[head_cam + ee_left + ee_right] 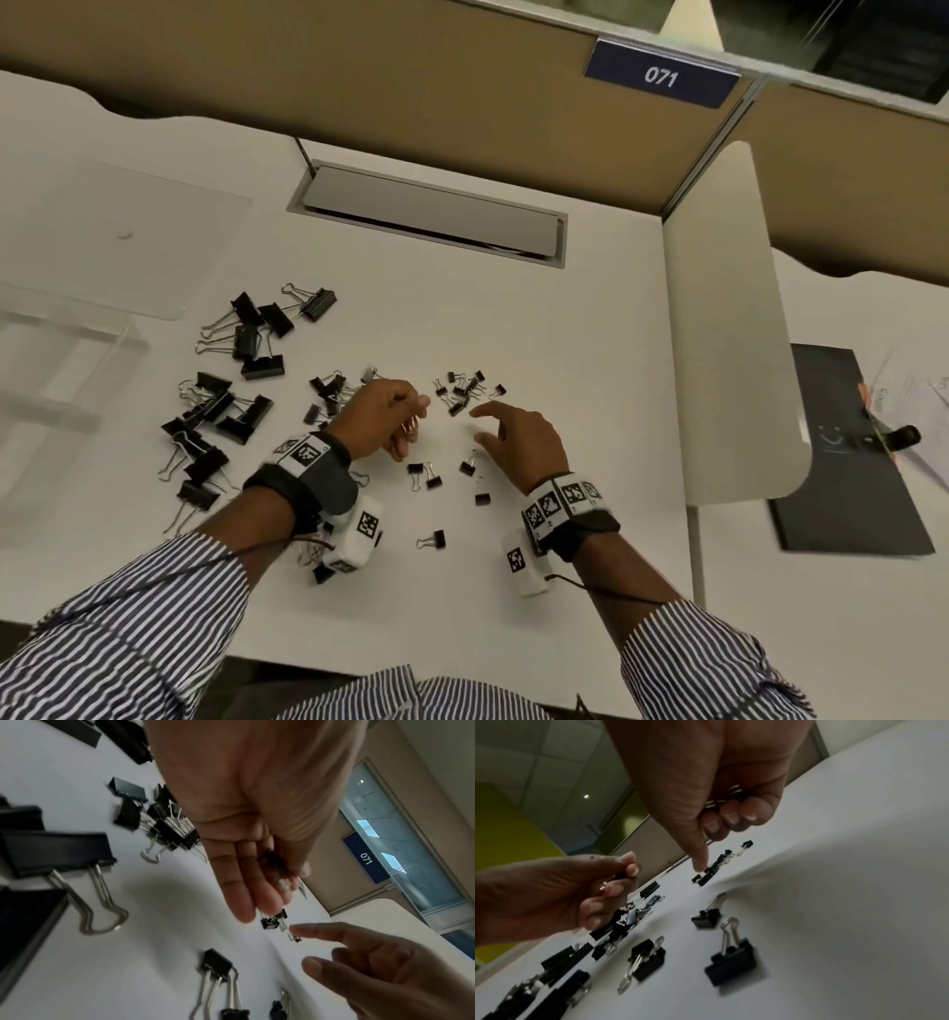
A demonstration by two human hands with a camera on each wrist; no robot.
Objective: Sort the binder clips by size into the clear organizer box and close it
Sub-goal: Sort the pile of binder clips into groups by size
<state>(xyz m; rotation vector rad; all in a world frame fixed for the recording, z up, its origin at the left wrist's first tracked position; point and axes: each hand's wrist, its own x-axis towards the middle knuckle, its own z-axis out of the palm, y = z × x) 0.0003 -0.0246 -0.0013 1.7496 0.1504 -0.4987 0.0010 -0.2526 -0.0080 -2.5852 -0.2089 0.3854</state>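
Your left hand (382, 419) grips small clips in its curled fingers; your right hand (518, 442), also clenched on clips, points its forefinger at the smallest binder clips (464, 390) just beyond; gather these only; the organizer box (67, 329) lies far left.

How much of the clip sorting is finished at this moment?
Little is done: the clear organizer box holds no visible clips and stands open. In hand: both the left hand and right hand hold small clips. Left: the large clips still on the desk, then closing.
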